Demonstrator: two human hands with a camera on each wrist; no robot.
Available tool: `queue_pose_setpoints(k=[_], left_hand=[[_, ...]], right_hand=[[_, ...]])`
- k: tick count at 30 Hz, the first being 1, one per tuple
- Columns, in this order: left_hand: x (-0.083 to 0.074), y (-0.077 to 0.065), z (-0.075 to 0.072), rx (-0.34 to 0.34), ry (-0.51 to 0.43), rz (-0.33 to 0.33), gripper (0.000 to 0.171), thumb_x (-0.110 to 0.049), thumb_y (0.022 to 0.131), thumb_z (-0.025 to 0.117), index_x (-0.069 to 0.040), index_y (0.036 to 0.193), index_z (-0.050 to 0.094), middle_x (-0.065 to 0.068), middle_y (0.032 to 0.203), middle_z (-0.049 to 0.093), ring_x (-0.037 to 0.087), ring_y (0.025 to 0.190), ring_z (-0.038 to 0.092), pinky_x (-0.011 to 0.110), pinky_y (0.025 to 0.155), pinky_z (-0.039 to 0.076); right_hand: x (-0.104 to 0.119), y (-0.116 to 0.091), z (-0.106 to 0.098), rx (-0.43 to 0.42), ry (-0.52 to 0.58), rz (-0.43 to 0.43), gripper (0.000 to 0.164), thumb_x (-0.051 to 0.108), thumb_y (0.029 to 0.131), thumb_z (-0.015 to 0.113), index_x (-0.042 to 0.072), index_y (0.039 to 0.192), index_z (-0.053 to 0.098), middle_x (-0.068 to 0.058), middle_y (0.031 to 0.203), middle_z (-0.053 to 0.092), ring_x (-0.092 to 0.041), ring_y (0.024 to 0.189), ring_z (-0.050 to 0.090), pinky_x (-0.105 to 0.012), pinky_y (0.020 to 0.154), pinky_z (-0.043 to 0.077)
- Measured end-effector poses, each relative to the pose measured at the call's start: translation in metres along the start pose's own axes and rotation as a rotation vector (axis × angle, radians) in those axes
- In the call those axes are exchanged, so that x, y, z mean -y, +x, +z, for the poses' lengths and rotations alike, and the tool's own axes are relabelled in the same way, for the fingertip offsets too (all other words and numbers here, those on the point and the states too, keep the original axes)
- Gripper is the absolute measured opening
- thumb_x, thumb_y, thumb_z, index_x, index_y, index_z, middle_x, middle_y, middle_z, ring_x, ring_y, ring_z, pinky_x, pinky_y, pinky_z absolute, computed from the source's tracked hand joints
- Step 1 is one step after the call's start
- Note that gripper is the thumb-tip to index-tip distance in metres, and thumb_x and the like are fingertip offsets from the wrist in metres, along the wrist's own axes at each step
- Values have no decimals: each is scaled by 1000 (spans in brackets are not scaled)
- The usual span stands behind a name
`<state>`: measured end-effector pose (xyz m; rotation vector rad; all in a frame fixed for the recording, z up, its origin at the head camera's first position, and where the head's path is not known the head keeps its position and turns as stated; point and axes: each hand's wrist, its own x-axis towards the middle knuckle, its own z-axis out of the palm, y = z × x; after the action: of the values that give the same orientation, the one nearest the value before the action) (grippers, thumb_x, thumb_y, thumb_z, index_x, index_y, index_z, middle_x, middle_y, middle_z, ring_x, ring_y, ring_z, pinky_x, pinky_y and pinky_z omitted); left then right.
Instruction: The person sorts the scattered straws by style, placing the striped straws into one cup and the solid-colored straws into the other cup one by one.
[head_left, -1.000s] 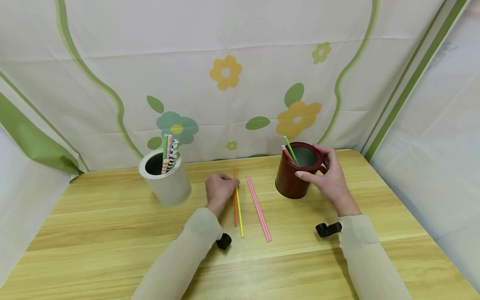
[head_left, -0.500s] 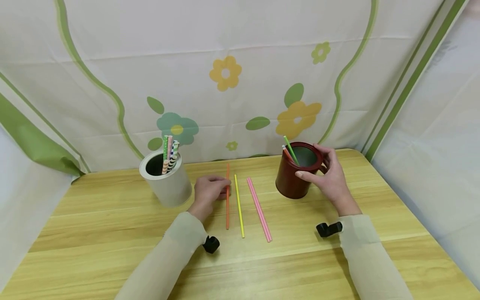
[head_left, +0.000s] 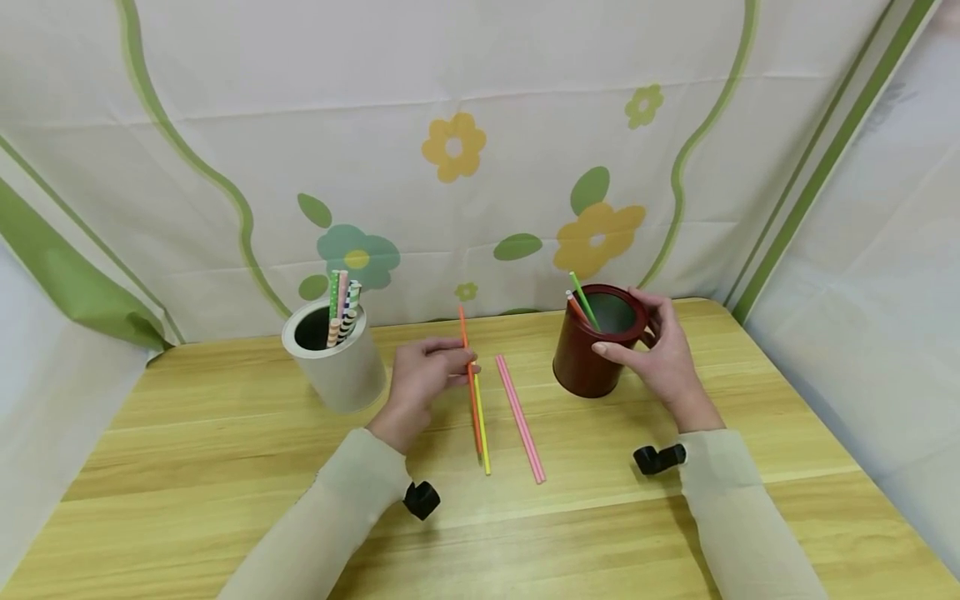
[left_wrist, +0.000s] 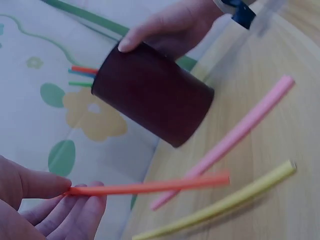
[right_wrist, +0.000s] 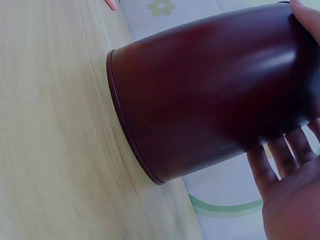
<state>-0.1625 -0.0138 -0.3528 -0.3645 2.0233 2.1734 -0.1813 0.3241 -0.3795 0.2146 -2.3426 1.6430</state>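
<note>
My left hand (head_left: 420,379) pinches an orange straw (left_wrist: 150,187) between thumb and fingers, raised off the table in the left wrist view. Below it on the table lies a yellow straw (head_left: 483,429), and just right of that a pair of pink straws (head_left: 520,417) side by side. With thumb and fingers spread around its upper part, my right hand (head_left: 663,362) holds a dark red can (head_left: 581,367). The can stands upright; a green straw (head_left: 583,300) and a few others poke out of its mouth. The right wrist view shows its base on the table.
A white can (head_left: 341,379) with several patterned paper straws (head_left: 343,308) stands at the back left of the wooden table (head_left: 525,542). Behind the table's far edge hangs a flower-printed curtain (head_left: 510,167).
My left hand has drawn the orange straw left, away from the yellow one, then lifted it so that it overlaps the yellow straw in the head view. My right hand and the red can stay put.
</note>
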Motion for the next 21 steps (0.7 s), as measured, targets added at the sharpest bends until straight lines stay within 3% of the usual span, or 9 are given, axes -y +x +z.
queue_pose_setpoints(k=[5,12,21], left_hand=[[-13,-9,8,-41,-70,72,24,-8,98,79,0,120,76,17,114,80,22,95,82,35,88,69],[-26,-16,21,-162,-247,280,25,-5,94,83,3,117,76,14,105,82,18,89,82,28,83,69],[-39,-27,35,-156,-333,477,19,-2,94,83,2,111,77,14,101,83,18,87,82,32,84,69]], right_hand=[[1,0,0,0,-1,-1,88,11,87,90,17,160,41,-8,161,50,-5,134,51,-9,105,45],[2,0,0,2,-6,4,89,12,87,91,17,160,40,-7,162,50,-5,134,51,-10,105,45],[2,-1,0,6,-12,12,90,14,87,91,17,161,40,-6,166,47,-4,136,49,-10,106,45]])
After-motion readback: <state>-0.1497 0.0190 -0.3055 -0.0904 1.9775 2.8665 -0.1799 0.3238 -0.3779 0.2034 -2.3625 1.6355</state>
